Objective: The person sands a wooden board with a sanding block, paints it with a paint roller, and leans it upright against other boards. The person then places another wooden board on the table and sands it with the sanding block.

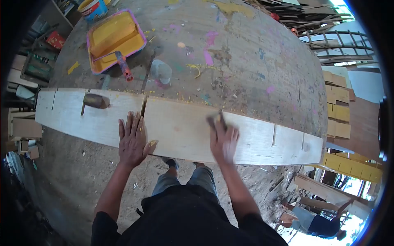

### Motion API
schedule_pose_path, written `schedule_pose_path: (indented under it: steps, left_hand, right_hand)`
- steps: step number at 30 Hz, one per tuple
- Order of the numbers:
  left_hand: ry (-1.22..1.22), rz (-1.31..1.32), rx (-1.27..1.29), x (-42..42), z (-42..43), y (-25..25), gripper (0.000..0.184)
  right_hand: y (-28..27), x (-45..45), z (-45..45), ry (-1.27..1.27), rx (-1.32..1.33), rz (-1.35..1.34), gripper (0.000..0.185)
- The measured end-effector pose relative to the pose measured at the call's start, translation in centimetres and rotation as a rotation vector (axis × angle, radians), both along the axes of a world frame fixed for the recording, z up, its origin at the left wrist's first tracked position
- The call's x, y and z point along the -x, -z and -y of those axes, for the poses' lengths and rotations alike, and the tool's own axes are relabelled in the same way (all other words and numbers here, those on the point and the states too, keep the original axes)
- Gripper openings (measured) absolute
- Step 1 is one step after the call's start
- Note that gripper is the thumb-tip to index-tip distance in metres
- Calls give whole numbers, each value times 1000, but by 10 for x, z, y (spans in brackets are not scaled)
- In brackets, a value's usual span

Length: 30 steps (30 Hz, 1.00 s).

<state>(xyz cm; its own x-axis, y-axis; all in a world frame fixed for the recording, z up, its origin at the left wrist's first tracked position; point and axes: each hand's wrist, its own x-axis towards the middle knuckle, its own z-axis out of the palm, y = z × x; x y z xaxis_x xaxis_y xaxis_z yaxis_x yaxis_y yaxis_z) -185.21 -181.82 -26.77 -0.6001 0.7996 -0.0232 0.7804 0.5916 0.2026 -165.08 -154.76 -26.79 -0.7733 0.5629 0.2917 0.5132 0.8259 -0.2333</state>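
Note:
A long pale wooden board (180,123) with narrow slots cut in it lies along the near edge of the worktable. My left hand (133,141) rests flat on it, fingers stretched out, beside a dark slot left of the middle. Farther right, my right hand (224,141) is closed round a small dark block (216,122) against the board's face. Motion blurs that hand and block, so the block's kind is unclear. A dark, rounded block (94,101) lies on the board's left part, apart from both hands.
On the paint-stained worktable (254,69) stand a tray of yellow paint (113,35) with a roller (123,67) in it, and a paint bucket (93,10). Yellow crumbs line the board's far edge. Stacked boards (338,106) are at right; another person (316,221) is at lower right.

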Motion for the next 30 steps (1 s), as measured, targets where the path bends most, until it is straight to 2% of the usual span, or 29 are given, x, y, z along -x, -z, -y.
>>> schedule_pose_path:
  steps: [2,4,6,8,11,14,17,18,19,22,24,26,28,29,30]
  left_hand:
    - [25,-14,1,2,2,0,92]
    - [28,-20,-3,2,4,0,91]
    - [24,-22,-26,6,-1,0,90]
    - [4,5,-10,3,0,-1,89]
    - [24,-19,9,2,1,-3,92]
    - [28,-11,3,4,3,1,94]
    - [-13,29,8,8,-1,0,95]
    - [-19,61,-5,6,1,-1,95]
    - [-48,59,13,3,2,-3,95]
    - [-24,42,9,7,14,-7,97]
    - [-20,154,-165,18,27,5,99]
    - [-117,106,-187,31,58,7,97]
    - [-129,63,18,44,89,4,93]
    - [-102,93,-27,48,96,1,89]
    - [-112,92,-26,49,98,0,89]
  right_hand:
    - [-1,25,-16,-4,-9,-47,38]
    - [1,9,-10,-40,60,-42,39]
    - [-10,-51,39,-79,80,71,42]
    - [-17,-56,52,-81,84,54,41]
    - [6,29,-9,-9,23,-49,37]
    - [1,37,-7,-74,56,-63,38]
    - [-23,-47,27,-307,314,54,46]
    - [-19,-64,31,-186,113,63,51]
    - [-2,-65,19,-54,52,81,47]
    - [1,15,-24,84,-90,-15,41]
    - [23,11,-6,21,-44,79,43]
    - [5,-14,75,-205,79,91,45]
    - [-20,-3,117,-514,218,139,48]
    - [-2,22,111,-598,50,123,51]
    - [8,60,95,-612,35,54,49]
